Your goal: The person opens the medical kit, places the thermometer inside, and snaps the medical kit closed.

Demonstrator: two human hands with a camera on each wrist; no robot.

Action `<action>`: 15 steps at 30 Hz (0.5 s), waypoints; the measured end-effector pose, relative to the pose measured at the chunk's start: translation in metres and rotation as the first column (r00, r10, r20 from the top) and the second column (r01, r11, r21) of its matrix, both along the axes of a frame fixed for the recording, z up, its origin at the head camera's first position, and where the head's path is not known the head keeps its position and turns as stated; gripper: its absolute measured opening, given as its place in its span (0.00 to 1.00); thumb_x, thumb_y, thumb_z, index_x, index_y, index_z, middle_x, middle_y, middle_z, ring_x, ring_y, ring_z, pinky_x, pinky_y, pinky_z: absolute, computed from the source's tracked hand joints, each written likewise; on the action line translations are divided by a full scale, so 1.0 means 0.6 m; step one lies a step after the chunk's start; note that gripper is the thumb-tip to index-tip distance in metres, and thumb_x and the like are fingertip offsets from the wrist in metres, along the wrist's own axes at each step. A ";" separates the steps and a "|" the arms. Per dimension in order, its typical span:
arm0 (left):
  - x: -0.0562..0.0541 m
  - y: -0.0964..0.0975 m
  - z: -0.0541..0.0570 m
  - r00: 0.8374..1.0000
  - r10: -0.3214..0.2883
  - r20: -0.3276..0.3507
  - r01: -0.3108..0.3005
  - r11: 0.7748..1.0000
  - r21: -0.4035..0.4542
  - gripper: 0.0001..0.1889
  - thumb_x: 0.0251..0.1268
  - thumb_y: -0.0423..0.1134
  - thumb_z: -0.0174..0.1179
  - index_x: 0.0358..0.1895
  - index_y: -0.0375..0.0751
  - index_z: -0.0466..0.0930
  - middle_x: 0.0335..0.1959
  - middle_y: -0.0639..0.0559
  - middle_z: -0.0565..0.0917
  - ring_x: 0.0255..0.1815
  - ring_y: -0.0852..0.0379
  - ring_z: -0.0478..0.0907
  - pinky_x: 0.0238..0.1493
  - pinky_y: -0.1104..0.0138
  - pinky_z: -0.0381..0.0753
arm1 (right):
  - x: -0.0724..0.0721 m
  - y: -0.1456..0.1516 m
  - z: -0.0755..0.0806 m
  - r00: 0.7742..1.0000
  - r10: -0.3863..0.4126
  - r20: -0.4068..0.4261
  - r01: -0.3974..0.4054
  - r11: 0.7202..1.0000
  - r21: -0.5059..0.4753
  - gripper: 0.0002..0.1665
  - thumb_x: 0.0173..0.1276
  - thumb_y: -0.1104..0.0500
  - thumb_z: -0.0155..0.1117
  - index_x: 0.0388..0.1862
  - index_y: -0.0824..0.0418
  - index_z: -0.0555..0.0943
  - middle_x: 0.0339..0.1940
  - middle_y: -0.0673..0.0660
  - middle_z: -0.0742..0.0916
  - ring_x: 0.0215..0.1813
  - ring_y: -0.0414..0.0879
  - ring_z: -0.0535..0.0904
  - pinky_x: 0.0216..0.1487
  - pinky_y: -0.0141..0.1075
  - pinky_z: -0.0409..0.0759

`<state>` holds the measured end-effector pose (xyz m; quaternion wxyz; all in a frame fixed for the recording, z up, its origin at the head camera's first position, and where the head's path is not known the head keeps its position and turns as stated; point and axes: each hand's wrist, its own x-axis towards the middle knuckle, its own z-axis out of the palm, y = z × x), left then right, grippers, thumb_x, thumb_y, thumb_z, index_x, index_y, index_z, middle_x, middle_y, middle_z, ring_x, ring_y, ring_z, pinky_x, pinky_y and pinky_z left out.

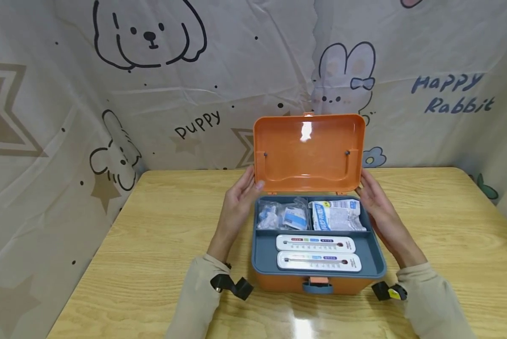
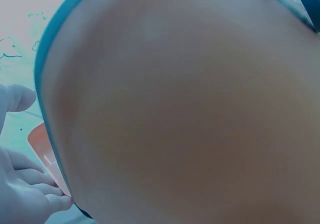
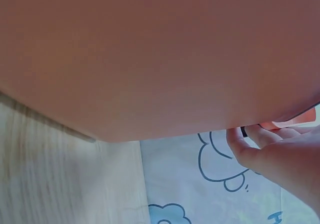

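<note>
An orange storage box (image 1: 274, 283) stands on the table with its orange lid (image 1: 308, 155) raised upright. My left hand (image 1: 236, 197) is at the lid's left lower corner, with the thumb over the front edge and straight fingers along the outside. On the other side my right hand (image 1: 376, 202) touches the lid's right edge, its fingers partly behind it. Inside, the blue-grey tray (image 1: 263, 256) holds two white thermometers (image 1: 315, 244) in front. Behind them are clear bags (image 1: 295, 216) of small items and a white-and-blue packet (image 1: 336, 215). The box wall (image 2: 175, 109) fills most of both wrist views.
A blue-grey latch (image 1: 318, 287) is on the box front. The wooden table (image 1: 173, 226) extends on both sides. A printed cloth (image 1: 236, 70) hangs behind the table's far edge and along the sides.
</note>
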<state>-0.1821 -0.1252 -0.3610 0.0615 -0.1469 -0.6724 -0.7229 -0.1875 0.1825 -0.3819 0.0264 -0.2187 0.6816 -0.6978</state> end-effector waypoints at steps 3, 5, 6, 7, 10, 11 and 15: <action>0.003 -0.001 0.002 1.000 0.002 -0.012 -0.002 1.000 0.001 0.35 0.72 0.42 0.53 0.74 0.28 0.50 0.75 0.40 0.55 0.74 0.54 0.56 0.67 0.70 0.62 | 0.002 -0.002 0.002 1.000 -0.017 -0.010 0.017 1.000 0.005 0.35 0.80 0.58 0.39 0.80 0.51 0.42 0.80 0.55 0.46 0.78 0.61 0.38 0.69 0.67 0.32; 0.005 0.000 0.003 1.000 -0.002 -0.021 0.002 1.000 0.005 0.34 0.73 0.41 0.52 0.74 0.27 0.50 0.75 0.40 0.56 0.74 0.54 0.56 0.67 0.69 0.62 | 0.004 -0.003 0.004 1.000 -0.026 -0.013 0.026 1.000 0.007 0.35 0.80 0.58 0.39 0.80 0.52 0.42 0.80 0.56 0.46 0.78 0.62 0.38 0.69 0.66 0.31; 0.006 0.000 0.004 1.000 -0.006 -0.025 0.006 1.000 0.007 0.34 0.73 0.41 0.52 0.74 0.27 0.50 0.75 0.40 0.57 0.74 0.53 0.57 0.67 0.69 0.62 | 0.005 -0.004 0.004 0.999 -0.031 -0.014 0.031 0.999 0.008 0.35 0.80 0.58 0.39 0.80 0.52 0.42 0.80 0.56 0.46 0.78 0.62 0.38 0.69 0.66 0.31; 0.006 0.000 0.005 1.000 -0.008 -0.028 0.008 1.000 0.009 0.34 0.73 0.41 0.51 0.74 0.27 0.50 0.75 0.40 0.57 0.74 0.53 0.57 0.68 0.69 0.62 | 0.006 -0.004 0.006 0.999 -0.038 -0.012 0.038 0.999 0.010 0.35 0.79 0.58 0.39 0.80 0.51 0.42 0.80 0.56 0.46 0.78 0.63 0.38 0.69 0.67 0.31; 0.007 0.002 0.007 0.999 -0.010 -0.033 0.011 1.000 0.013 0.35 0.72 0.41 0.52 0.74 0.28 0.49 0.75 0.40 0.56 0.74 0.53 0.56 0.68 0.69 0.61 | 0.010 -0.004 0.009 0.998 -0.057 -0.020 0.057 0.998 0.008 0.35 0.79 0.59 0.40 0.80 0.51 0.43 0.80 0.55 0.46 0.78 0.63 0.39 0.68 0.68 0.32; 0.007 0.002 0.007 0.999 -0.009 -0.034 0.010 1.000 0.014 0.35 0.72 0.41 0.52 0.74 0.28 0.49 0.75 0.40 0.55 0.74 0.53 0.56 0.69 0.69 0.61 | 0.011 -0.004 0.010 0.998 -0.063 -0.023 0.063 0.998 0.005 0.35 0.79 0.59 0.40 0.80 0.51 0.44 0.80 0.54 0.46 0.78 0.63 0.39 0.69 0.68 0.33; 0.008 0.004 0.010 0.999 -0.015 -0.046 0.015 1.000 0.018 0.36 0.71 0.41 0.51 0.75 0.28 0.48 0.76 0.40 0.55 0.75 0.52 0.55 0.69 0.69 0.60 | 0.013 -0.005 0.015 0.996 -0.082 -0.046 0.082 0.997 -0.011 0.35 0.78 0.60 0.41 0.80 0.50 0.44 0.80 0.52 0.46 0.78 0.59 0.41 0.72 0.64 0.41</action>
